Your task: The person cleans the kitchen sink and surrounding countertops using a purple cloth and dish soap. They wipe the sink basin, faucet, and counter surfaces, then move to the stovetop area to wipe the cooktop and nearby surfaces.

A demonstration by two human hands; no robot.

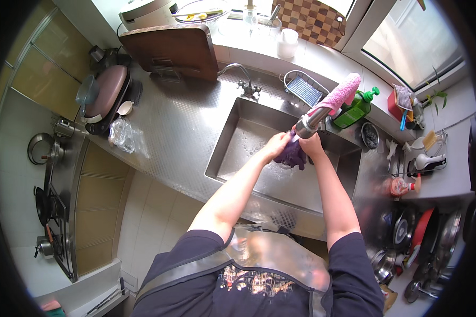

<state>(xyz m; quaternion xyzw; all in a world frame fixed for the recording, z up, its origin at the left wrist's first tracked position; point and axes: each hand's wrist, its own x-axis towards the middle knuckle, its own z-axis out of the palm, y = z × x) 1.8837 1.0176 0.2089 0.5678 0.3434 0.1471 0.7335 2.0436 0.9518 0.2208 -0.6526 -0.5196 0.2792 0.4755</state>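
My left hand (277, 146) and my right hand (311, 145) are both closed on a bunched, dark purple cloth (292, 155). They hold it over the stainless steel sink (254, 117), just below the metal faucet spout (306, 127). A small pale streak shows at the spout's mouth, perhaps running water. The spout hides part of the cloth and some of my fingers. A pink towel (341, 93) is wrapped around the faucet's upper part. Wet spots and drops lie on the sink's bottom.
Behind the sink stand a second tap (249, 86), a wire rack (305, 88) and a green pump bottle (351, 113). A bowl with a scrubber (369, 135) sits to the right. Leftward are a wooden cutting board (170, 51), a white cup (125, 107) and a clear plastic bag (122, 135).
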